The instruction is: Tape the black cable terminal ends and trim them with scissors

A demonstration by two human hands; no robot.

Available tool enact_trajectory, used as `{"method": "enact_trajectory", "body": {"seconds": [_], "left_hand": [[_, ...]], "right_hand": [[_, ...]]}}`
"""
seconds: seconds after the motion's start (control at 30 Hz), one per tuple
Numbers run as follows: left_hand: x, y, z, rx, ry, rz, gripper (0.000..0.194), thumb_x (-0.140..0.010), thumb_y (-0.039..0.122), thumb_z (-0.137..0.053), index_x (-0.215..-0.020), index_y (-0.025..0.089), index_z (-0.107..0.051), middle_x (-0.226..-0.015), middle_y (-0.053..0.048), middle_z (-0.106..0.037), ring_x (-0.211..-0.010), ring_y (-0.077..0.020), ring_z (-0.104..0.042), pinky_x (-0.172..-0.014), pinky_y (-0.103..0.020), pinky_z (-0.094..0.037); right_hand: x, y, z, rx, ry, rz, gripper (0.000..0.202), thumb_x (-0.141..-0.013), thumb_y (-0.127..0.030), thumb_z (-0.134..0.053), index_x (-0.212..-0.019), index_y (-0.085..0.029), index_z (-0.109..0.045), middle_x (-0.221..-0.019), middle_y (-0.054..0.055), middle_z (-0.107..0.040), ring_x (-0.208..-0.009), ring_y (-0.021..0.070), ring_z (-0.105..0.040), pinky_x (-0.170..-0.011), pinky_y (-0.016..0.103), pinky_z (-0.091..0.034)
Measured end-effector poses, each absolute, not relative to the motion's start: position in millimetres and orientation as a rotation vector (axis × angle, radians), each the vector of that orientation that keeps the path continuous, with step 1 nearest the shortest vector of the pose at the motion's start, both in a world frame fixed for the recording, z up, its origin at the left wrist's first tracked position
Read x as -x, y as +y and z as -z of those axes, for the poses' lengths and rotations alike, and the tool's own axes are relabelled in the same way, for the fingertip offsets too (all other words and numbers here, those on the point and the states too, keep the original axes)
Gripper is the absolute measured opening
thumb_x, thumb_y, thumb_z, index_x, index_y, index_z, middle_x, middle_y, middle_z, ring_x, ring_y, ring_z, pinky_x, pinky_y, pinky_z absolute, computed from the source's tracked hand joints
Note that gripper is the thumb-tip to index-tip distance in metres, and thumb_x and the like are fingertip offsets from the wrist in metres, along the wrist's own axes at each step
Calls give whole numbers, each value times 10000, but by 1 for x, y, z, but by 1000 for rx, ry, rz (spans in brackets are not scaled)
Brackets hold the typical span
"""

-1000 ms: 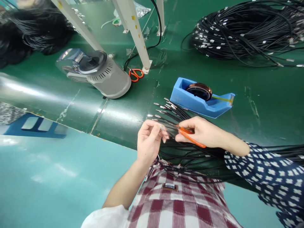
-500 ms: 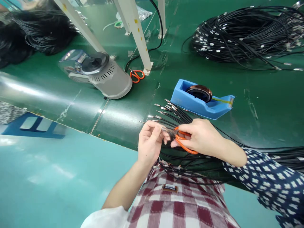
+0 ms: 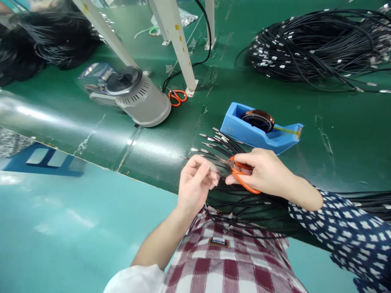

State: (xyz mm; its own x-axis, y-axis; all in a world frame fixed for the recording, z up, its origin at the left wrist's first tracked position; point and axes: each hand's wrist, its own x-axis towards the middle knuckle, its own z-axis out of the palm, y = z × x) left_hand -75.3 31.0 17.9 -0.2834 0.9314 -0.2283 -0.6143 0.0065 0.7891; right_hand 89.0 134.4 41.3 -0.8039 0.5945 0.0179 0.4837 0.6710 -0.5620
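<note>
My left hand (image 3: 197, 179) pinches the tip of a black cable near the table's front edge. Orange-handled scissors (image 3: 244, 185) are in my right hand (image 3: 265, 171), with fingers around the handles. The blades point left, a short way from the pinched cable end. Behind and beneath both hands lies a bundle of black cables (image 3: 232, 147), its metallic or pale ends fanned out to the left. More black cables (image 3: 244, 221) hang over the edge against the checked apron (image 3: 232, 264).
A blue tape dispenser (image 3: 259, 136) stands just behind the cables. To the left are a grey machine (image 3: 143, 101) and another orange-handled pair of scissors (image 3: 177, 97) beside a white post (image 3: 183, 53). Large coils of black cable (image 3: 305, 49) lie at the back right.
My right hand has drawn the scissors slightly right and up, away from my left fingers. My left hand stays nearly in place, still pinching the cable end.
</note>
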Motion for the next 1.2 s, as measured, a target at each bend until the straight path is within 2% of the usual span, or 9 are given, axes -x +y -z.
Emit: {"method": "enact_trajectory", "body": {"seconds": [0.3,0.6,0.7,0.77,0.87,1.2], "left_hand": [[75,34,-17,-367,940,-1568,269,-795,322,-774,-748,166,-560,-563,30,-566,-515,-73,-519,-489,-165,-408],[72,37,-16,-358,915,-1547,288,-778,350,-791,-749,163,-574,-549,34,-549,-495,-73,-517,-472,-162,-417],[72,37,-16,-352,883,-1531,286,-779,344,-790,-737,163,-572,-538,34,-537,-490,-73,-501,-471,-164,-410],[72,37,-16,-336,860,-1518,281,-777,330,-792,-726,162,-573,-535,31,-533,-488,-72,-488,-470,-168,-401],[71,36,-17,-306,812,-1504,265,-780,301,-790,-723,162,-573,-541,31,-524,-493,-69,-476,-468,-162,-387],[69,39,-17,-232,784,-1456,328,-761,294,-809,-703,165,-514,-551,47,-473,-510,-59,-456,-468,-140,-381]], "right_hand": [[-89,147,-37,688,-2742,-685,452,-846,-576,-624,-629,-196,-509,-544,-47,-558,-504,95,-444,-662,286,-310],[-87,151,-44,580,-2862,-531,358,-852,-457,-659,-638,-193,-545,-587,-33,-630,-537,106,-493,-645,292,-276],[-89,155,-44,527,-2864,-501,292,-885,-399,-620,-681,-193,-583,-631,-18,-669,-578,115,-546,-641,295,-267],[-90,158,-44,483,-2873,-459,315,-907,-426,-586,-698,-192,-597,-651,-7,-685,-590,122,-559,-639,298,-267],[-90,161,-43,433,-2878,-363,380,-930,-479,-542,-686,-191,-592,-641,-1,-683,-566,123,-541,-630,304,-264],[-89,155,-38,484,-2905,-220,432,-991,-433,-430,-648,-190,-532,-578,4,-647,-513,127,-500,-611,323,-244]]}}
